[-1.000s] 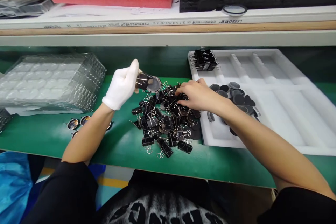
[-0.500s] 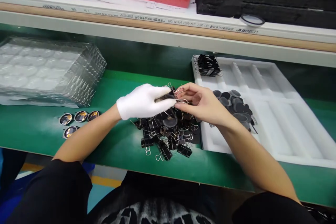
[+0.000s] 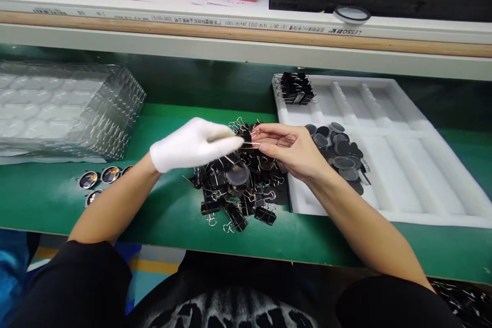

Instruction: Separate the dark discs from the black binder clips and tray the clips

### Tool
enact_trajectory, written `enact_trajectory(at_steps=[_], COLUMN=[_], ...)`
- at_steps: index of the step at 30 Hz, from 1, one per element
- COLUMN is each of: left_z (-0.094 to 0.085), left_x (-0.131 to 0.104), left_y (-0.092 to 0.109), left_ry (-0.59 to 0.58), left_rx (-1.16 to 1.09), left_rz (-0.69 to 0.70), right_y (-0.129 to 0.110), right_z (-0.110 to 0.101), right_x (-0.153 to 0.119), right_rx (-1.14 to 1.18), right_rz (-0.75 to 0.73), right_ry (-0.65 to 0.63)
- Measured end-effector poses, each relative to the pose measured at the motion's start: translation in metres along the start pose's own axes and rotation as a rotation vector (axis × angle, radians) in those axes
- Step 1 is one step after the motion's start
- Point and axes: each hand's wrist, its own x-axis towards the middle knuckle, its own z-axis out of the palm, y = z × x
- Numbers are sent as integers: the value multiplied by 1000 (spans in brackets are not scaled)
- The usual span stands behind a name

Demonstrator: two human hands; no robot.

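Above a pile of black binder clips (image 3: pixel 246 205), my left hand (image 3: pixel 198 144), in a white glove, has its thumb and fingers closed on a black binder clip (image 3: pixel 246 138). My bare right hand (image 3: pixel 290 148) meets it from the right, its thumb and fingertips pinching the clip's wire handles. Whether anything else sits between the fingers is too small to tell. A round grey disc (image 3: pixel 237 174) lies on the pile just below my left hand.
A white tray (image 3: pixel 423 164) at the right holds dark round discs (image 3: pixel 342 148) and a row of clips (image 3: pixel 295 88). Stacked clear plastic trays (image 3: pixel 69 113) and several round lens pieces (image 3: pixel 110 174) are at the left. A shelf edge (image 3: pixel 246 33) spans the back.
The whole view has shifted slightly. Both hands are still together over the pile; my left thumb and fingers are closer together around the clip.
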Motion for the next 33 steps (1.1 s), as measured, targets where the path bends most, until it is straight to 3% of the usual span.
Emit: enact_trajectory(at_steps=[4, 7, 12, 28, 33], left_z=[-6, -4, 3, 11, 9], left_x=[1, 5, 8, 2, 2], left_y=[-4, -4, -6, 5, 4], left_ry=[272, 377, 359, 439, 360], left_rx=[-260, -294, -237, 98, 87], left_rz=[-115, -139, -132, -127, -155], right_y=[4, 5, 10, 15, 15], right_z=[-6, -10, -13, -6, -5], right_x=[5, 9, 10, 6, 5], right_rx=[180, 287, 298, 198, 190], right_rz=[36, 44, 56, 76, 75], right_ry=[108, 158, 235, 265, 245])
